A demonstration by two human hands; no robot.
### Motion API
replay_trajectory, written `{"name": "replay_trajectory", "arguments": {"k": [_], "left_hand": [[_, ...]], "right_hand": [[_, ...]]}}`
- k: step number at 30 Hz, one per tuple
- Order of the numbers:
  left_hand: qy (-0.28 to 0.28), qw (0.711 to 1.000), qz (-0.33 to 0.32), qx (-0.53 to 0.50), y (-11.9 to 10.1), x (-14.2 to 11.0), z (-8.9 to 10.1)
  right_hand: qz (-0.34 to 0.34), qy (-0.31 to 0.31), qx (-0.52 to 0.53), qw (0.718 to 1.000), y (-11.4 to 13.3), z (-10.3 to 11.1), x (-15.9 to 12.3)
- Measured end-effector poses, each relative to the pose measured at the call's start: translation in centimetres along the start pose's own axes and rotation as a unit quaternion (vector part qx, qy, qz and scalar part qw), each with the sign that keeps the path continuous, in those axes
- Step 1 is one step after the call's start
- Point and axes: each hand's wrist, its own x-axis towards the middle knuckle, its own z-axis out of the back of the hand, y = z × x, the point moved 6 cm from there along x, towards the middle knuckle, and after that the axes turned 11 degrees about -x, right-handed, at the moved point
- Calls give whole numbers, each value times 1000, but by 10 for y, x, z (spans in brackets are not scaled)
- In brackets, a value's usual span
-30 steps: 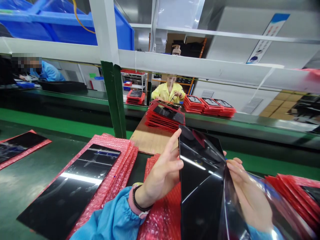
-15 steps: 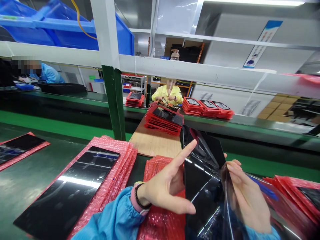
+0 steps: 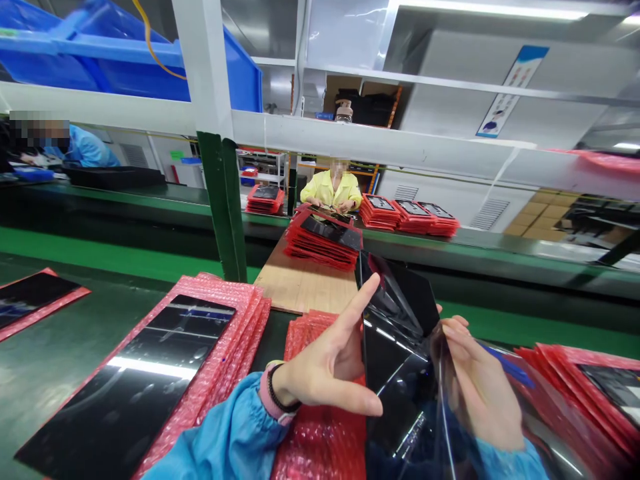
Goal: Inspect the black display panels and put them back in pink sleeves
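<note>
A glossy black panel (image 3: 395,360) stands tilted up in front of me, reflecting streaks of light. My left hand (image 3: 325,363) holds its left edge in the spread crook between thumb and fingers. My right hand (image 3: 480,387) pinches a sheet of clear plastic film (image 3: 443,393) at the panel's right side. The film curves away from the panel's surface. A blue sleeve covers each wrist, and the lower part of the panel is partly hidden by the film.
Black panels on red bubble-wrap bags (image 3: 145,373) lie left, with more at right (image 3: 585,393). A red bubble bag (image 3: 320,440) lies below my hands. Red stacks (image 3: 323,240) sit on a wooden board (image 3: 305,287). Co-workers (image 3: 333,190) sit beyond a green post (image 3: 220,207).
My left hand's fingers have spread wider along the panel's edge since the oldest frame. The panel and film have shifted slightly, and the whole view has drifted a little left.
</note>
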Motion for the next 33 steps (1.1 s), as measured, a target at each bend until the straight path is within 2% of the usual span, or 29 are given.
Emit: {"name": "replay_trajectory", "arguments": {"k": [3, 15, 19, 24, 27, 33], "left_hand": [[-13, 1000, -11, 7, -3, 1, 0], [-15, 999, -22, 38, -4, 2, 1], [-3, 999, -32, 13, -1, 1, 0], [8, 1000, 11, 21, 9, -3, 0], [22, 999, 7, 31, 11, -5, 0], [0, 1000, 13, 24, 5, -5, -1]], "right_hand": [[18, 23, -30, 999, 0, 1, 3], [25, 44, -47, 998, 3, 0, 1], [4, 24, -21, 999, 1, -2, -3], [11, -2, -25, 1000, 3, -6, -8], [1, -1, -17, 1000, 2, -6, -8], [3, 5, -48, 999, 1, 4, -3]]}}
